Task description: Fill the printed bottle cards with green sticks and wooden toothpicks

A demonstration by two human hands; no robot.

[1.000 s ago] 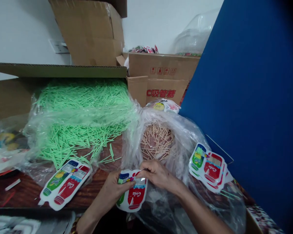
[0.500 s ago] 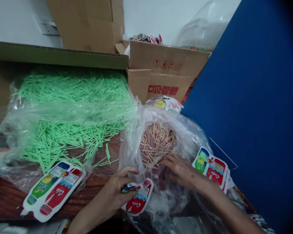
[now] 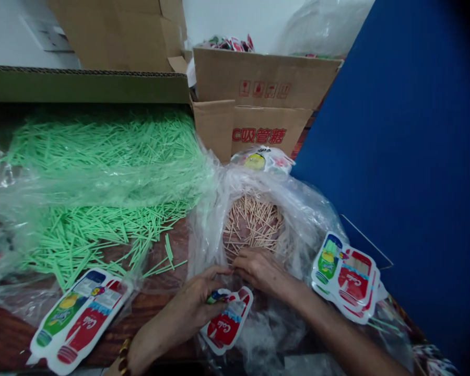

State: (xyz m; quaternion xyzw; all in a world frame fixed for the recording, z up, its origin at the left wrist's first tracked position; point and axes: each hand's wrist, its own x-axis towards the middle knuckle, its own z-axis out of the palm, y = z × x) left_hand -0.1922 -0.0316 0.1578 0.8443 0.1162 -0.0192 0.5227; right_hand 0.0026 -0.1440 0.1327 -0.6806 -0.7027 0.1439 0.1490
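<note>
My left hand (image 3: 201,297) grips a bottle-shaped candy packet (image 3: 227,325) with a red Cola print, thumb across its front, partly covering its other printed half. My right hand (image 3: 260,270) has its fingertips pressed together beside my left fingertips, just above the packet. What they pinch, if anything, is hidden. Just beyond my right hand, thin brown sticks (image 3: 254,219) lie loose in an opened clear plastic bag (image 3: 207,230). On the right is a stack of similar packets (image 3: 352,277), showing green and brown sticks in their windows.
Green sticks (image 3: 102,141) fill a plastic-lined carton at left and spill onto the wooden table (image 3: 152,313). More printed packets (image 3: 82,318) lie front left. A cardboard box (image 3: 266,78) stands behind, and a blue panel (image 3: 407,146) rises along the right.
My right hand has moved left from the brown sticks to my left fingertips. My left hand still holds the packet. The view has shifted slightly.
</note>
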